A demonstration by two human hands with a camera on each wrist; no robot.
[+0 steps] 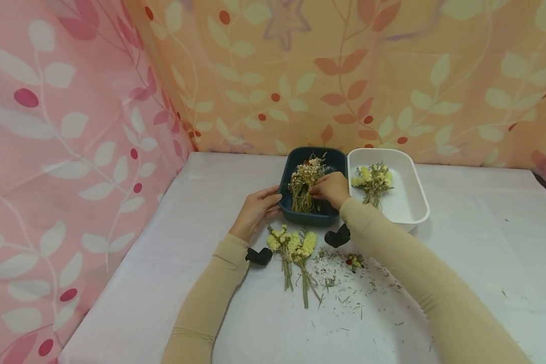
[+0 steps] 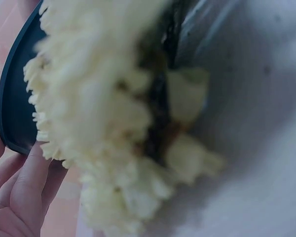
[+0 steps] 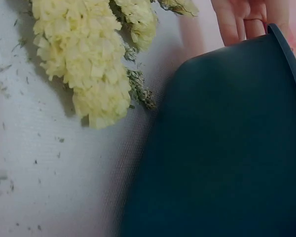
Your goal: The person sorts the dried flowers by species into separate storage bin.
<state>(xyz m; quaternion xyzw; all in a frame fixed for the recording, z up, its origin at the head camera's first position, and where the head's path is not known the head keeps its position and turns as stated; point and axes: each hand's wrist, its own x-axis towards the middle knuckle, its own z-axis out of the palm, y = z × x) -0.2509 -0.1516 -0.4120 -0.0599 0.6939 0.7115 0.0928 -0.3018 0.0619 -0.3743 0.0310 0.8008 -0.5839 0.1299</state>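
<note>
My right hand (image 1: 331, 188) reaches into a dark teal basin (image 1: 314, 219) and pinches a bunch of dried flowers (image 1: 308, 174), small and cream-coloured with a touch of red, near its stems. The flower heads point to the back of the basin and the stems to the front. At the basin's left side, my left hand (image 1: 255, 206) touches the outer wall near the rim with its fingers extended. Those fingers (image 2: 32, 177) show below the rim in the left wrist view. The right hand is out of sight in its own wrist view, which mostly shows the basin's wall (image 3: 227, 138).
Two yellow dried-flower bunches (image 1: 304, 247) lie on the white table before the basin. A white basin (image 1: 411, 202) stands against its right side, holding another yellow bunch (image 1: 374, 179). Plant crumbs and a small red-and-yellow sprig (image 1: 355, 261) are scattered nearby. Patterned cloth (image 1: 255, 76) hangs behind.
</note>
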